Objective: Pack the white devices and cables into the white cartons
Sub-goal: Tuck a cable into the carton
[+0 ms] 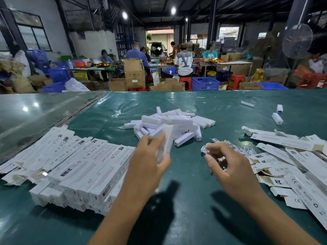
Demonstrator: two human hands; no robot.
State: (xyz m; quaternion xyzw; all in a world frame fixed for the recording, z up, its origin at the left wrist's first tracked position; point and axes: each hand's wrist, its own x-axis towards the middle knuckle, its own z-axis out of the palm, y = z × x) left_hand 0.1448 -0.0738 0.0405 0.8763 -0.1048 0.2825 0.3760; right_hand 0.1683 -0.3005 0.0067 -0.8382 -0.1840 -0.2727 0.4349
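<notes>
The left hand [150, 156] grips one white device [165, 144] upright, fingers curled round it, in front of the device pile [169, 124], which holds too many overlapping pieces to count. Three more loose devices [277, 118] lie apart toward the far right of the table. The right hand [228, 167] pinches a white cable [205, 149] from a tangled bunch of cables [242, 149] (their number cannot be told). Filled cartons [79, 167] are stacked in rows at the left, several dozen at least; flat empty cartons [290, 156] are heaped at the right, reaching the table's right edge. The green table [185, 209] lies bare between the two forearms and down to the near edge.
</notes>
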